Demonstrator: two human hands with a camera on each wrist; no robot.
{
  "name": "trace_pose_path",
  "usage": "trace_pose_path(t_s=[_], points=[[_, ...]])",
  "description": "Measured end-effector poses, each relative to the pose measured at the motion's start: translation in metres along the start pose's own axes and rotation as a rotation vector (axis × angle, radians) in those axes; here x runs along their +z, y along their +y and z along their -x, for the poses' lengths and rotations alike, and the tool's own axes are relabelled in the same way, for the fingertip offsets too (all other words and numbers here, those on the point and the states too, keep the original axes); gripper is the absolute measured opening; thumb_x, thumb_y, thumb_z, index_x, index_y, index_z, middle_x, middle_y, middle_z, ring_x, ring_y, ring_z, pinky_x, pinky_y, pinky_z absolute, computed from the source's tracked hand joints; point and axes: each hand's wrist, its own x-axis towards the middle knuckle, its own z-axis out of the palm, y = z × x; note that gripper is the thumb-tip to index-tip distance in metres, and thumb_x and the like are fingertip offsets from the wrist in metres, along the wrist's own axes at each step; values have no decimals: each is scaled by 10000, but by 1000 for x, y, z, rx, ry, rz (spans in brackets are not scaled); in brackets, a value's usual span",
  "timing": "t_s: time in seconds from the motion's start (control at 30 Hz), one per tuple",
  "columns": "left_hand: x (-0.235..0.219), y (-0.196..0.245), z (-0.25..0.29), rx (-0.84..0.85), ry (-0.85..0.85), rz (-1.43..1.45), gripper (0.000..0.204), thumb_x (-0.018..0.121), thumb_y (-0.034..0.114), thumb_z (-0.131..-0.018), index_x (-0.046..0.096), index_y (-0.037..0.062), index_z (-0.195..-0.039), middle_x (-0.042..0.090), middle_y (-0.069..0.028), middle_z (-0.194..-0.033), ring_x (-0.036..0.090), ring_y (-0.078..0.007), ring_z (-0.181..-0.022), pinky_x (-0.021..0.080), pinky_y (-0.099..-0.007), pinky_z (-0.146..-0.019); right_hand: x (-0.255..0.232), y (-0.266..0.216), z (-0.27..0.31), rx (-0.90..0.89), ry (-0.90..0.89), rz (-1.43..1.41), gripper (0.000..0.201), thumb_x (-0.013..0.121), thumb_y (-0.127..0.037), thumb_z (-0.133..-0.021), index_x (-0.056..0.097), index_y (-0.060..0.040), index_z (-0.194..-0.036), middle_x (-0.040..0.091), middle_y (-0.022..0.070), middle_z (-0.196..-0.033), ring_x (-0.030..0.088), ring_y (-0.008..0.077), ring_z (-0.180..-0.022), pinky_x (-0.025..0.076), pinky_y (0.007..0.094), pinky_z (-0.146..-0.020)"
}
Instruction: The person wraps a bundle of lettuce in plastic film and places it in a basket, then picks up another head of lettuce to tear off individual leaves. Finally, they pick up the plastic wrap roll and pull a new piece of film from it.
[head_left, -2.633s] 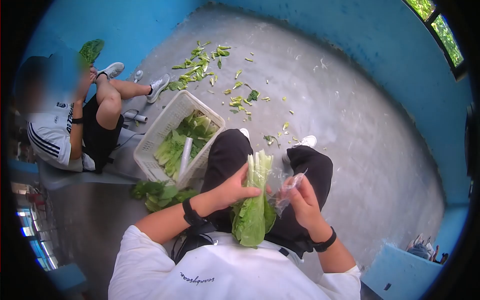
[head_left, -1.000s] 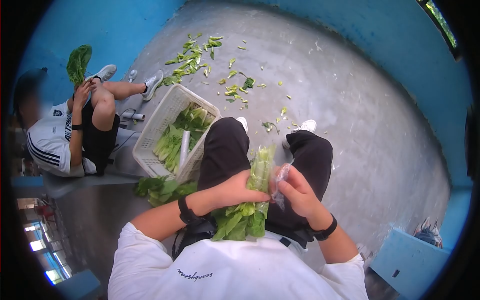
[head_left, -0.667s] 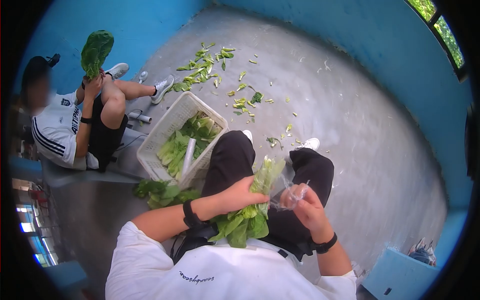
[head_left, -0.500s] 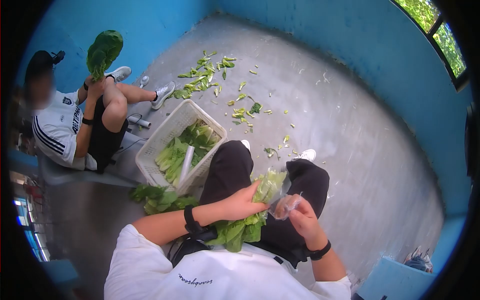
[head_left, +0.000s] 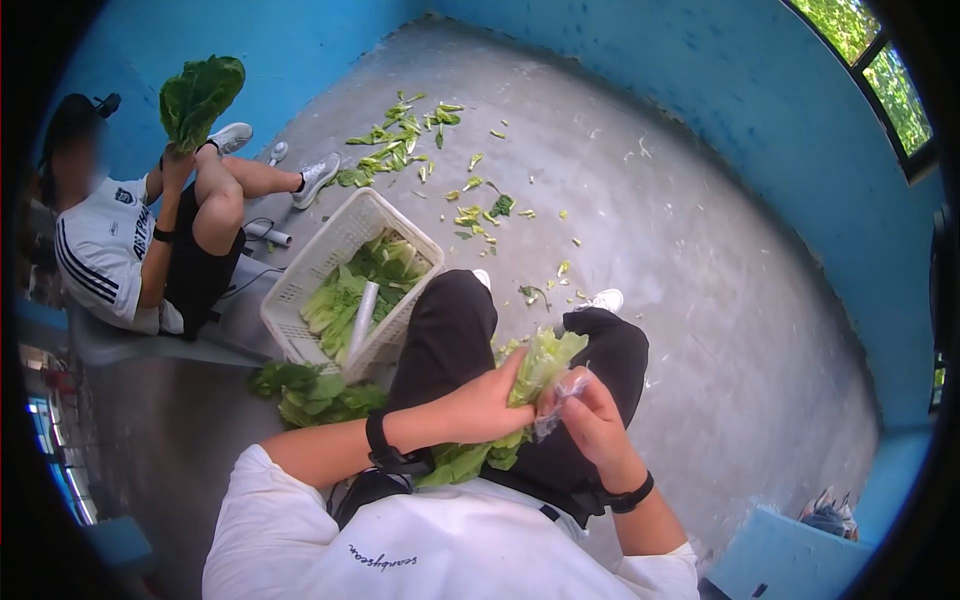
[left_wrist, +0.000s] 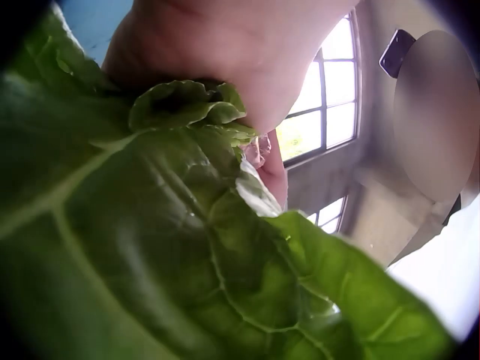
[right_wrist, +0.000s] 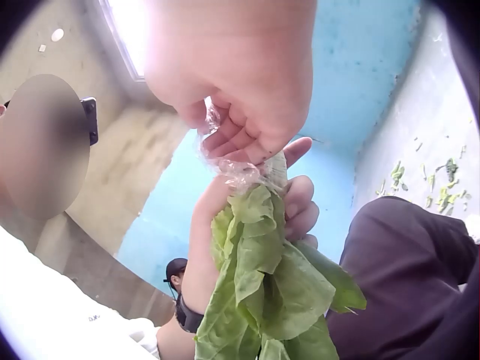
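Note:
My left hand [head_left: 487, 401] grips a bunch of leafy greens [head_left: 525, 385] over my lap, stalks pointing away from me and leaves [head_left: 460, 462] hanging toward my shirt. My right hand [head_left: 590, 420] pinches a crumpled piece of clear plastic film [head_left: 556, 402] against the bunch. In the right wrist view the right hand's fingers [right_wrist: 240, 139] curl on the plastic film [right_wrist: 229, 169] just above the greens [right_wrist: 262, 285], with the left hand [right_wrist: 292, 202] behind. The left wrist view is filled by a green leaf [left_wrist: 172, 247].
A white plastic basket [head_left: 310, 268] of greens with a plastic roll [head_left: 362, 312] stands left of my knee. Loose greens [head_left: 310, 392] lie on the floor beside it. Leaf scraps [head_left: 410, 140] litter the concrete floor. Another person [head_left: 130, 240] sits at left holding up a leaf.
My left hand has tilted the bunch from upright to slanting right. My right hand brought the plastic film in against the bunch. The other person raised a leaf.

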Motion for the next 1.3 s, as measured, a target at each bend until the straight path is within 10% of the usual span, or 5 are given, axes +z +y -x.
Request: trace_pose_path(t_s=[0.27,0.47,0.9,1.1,1.3], points=[[-20,-4,2,-83,-331,454,888,565,86,-926,-12,20,-1598,266,-139,-1594,270,-218,-1477,272,-346,-1183,1,-5,0,-47,28,-203,121,524,-187,-1039,516,-83,-1101,563,50,-998,527,146,-947,423,318,-880],[-11,-17,1,18,-268,501,758,656,176,-966,217,21,-1564,538,-131,-1373,520,-173,-1272,421,-339,-1073,-4,-3,5,-15,23,-124,128,536,-195,-1036,536,-79,-1090,575,28,-1024,530,129,-972,420,306,-894],[-7,-16,1,-169,-218,743,528,568,107,-984,389,50,-1477,581,-55,-1298,579,-124,-1167,483,-316,-1007,-13,-8,9,-147,-108,-85,141,577,-170,-982,580,-36,-937,565,56,-947,546,159,-908,430,331,-834],[-1,-18,6,106,-65,314,488,572,140,-988,409,2,-1427,623,-130,-1242,627,-208,-1104,496,-345,-955,1,-2,15,-98,-3,120,59,609,-53,-948,611,-11,-989,594,66,-929,563,154,-887,449,314,-815],[-2,28,12,-60,17,-217,666,573,183,-954,259,-1,-1512,612,-261,-1245,591,-427,-1176,482,-412,-980,24,-11,-2,-42,205,309,95,632,-42,-955,623,-15,-1046,627,23,-938,584,101,-872,474,255,-801]])
